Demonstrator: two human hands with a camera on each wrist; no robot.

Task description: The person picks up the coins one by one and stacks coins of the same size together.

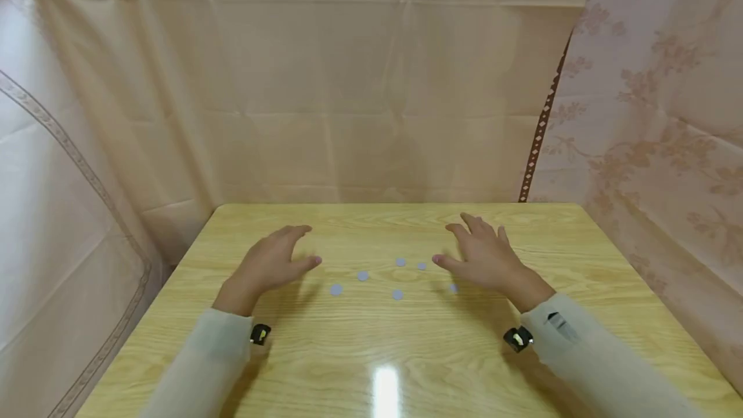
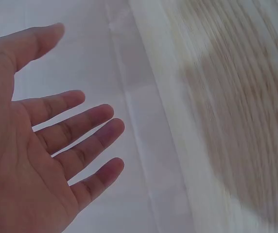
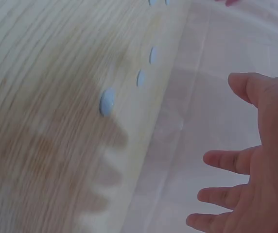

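Several small pale discs lie scattered on the wooden table [image 1: 325, 353]. Among them are a left disc [image 1: 336, 289], a middle disc [image 1: 397, 295] and a far disc [image 1: 400, 262]. My left hand [image 1: 269, 264] hovers left of the discs, holding nothing; its fingers [image 2: 80, 126] are spread in the left wrist view. On the other side, my right hand [image 1: 484, 257] hangs above the table, its fingers apart and nothing in them. Closest to it is a right disc [image 1: 453, 288], partly below the thumb. In the right wrist view a disc [image 3: 107, 102] shows near the hand's shadow.
A beige cloth [image 1: 371, 102] hangs behind the table's far edge. Patterned cloth [image 1: 656, 115] covers the right side, and a pale cloth [image 1: 52, 211] hangs at the left. Small black devices [image 1: 518, 338] sit at both sleeve cuffs. A bright reflection shows on the table's near part.
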